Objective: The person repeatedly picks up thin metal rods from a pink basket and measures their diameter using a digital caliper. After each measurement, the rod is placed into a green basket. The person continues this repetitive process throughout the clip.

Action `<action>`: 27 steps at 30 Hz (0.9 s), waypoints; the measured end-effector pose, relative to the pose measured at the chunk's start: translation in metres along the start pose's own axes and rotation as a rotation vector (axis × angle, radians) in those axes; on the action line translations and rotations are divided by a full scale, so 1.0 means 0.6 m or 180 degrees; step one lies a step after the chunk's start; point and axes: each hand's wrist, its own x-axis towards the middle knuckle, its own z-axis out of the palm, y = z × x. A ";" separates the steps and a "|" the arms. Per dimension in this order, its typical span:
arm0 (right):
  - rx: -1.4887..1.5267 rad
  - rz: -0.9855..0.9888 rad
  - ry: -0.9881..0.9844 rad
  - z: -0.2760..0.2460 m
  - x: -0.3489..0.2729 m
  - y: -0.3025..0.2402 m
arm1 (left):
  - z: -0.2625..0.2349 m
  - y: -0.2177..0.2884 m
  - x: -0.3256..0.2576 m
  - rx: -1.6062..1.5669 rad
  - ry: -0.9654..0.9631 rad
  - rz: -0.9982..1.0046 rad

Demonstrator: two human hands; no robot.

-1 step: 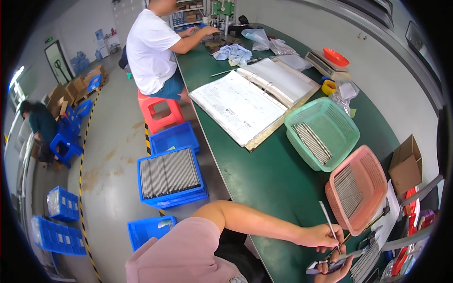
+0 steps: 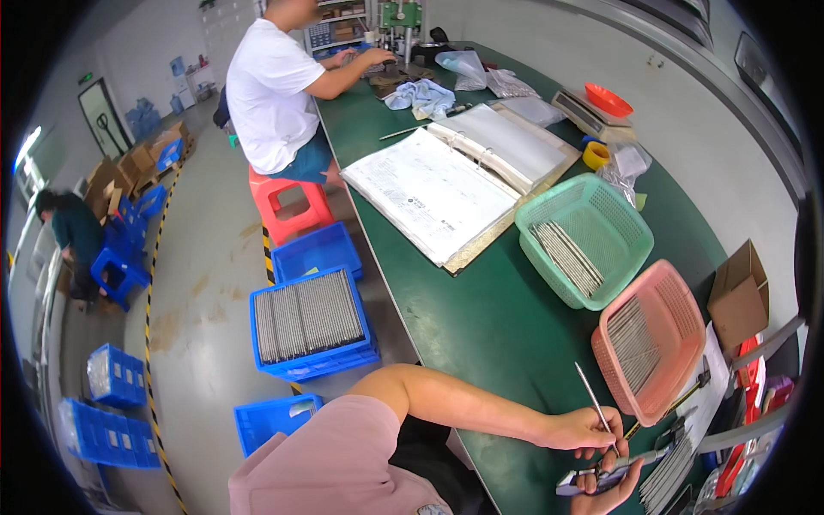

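At the near end of a green desk [image 2: 481, 335], a left hand [image 2: 590, 429] pinches a thin metal rod [image 2: 592, 390] between its fingers, the upper end of the rod tilted up and away to the left; just below, a right hand [image 2: 611, 493] grips a grey measuring tool [image 2: 570, 485], its fingers wrapped about the frame; the lower end of the rod meets the two hands beside the tool, though whether it touches the measuring faces cannot be told; loose rods [image 2: 668, 481] lie in a row just right of the right hand; beyond the hands sits a pink basket [image 2: 608, 343] with more rods inside, and touching or nearly touching it, a green basket [image 2: 637, 202] holding a smaller bundle; a cardboard box [image 2: 738, 296] stands open to the right of the pink basket; farther up the desk, a ring binder [image 2: 429, 202] lies open, near a yellow roll of tape [image 2: 596, 155] and a scale [image 2: 592, 120] topped by a red tray [image 2: 608, 99]; left of the desk, a blue crate [image 2: 309, 365] is packed with rods; at the far end, a co-worker in a white shirt [image 2: 273, 94] sits on a red stool [image 2: 287, 206], both arms over the desk.
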 end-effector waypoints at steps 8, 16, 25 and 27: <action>-0.0003 -0.0264 0.0089 -0.046 0.022 0.029 | -0.010 -0.011 0.011 0.0063 0.0406 -0.0343; 0.0525 0.0082 -0.0361 -0.089 0.036 -0.030 | -0.009 0.023 0.005 -0.0052 0.0487 -0.1225; 0.0546 0.0044 -0.0428 -0.111 0.037 -0.032 | 0.000 0.006 0.006 0.0250 0.0222 -0.1399; 0.0551 0.0121 -0.0354 -0.102 0.036 -0.035 | 0.001 0.008 0.003 0.0053 0.0219 -0.1485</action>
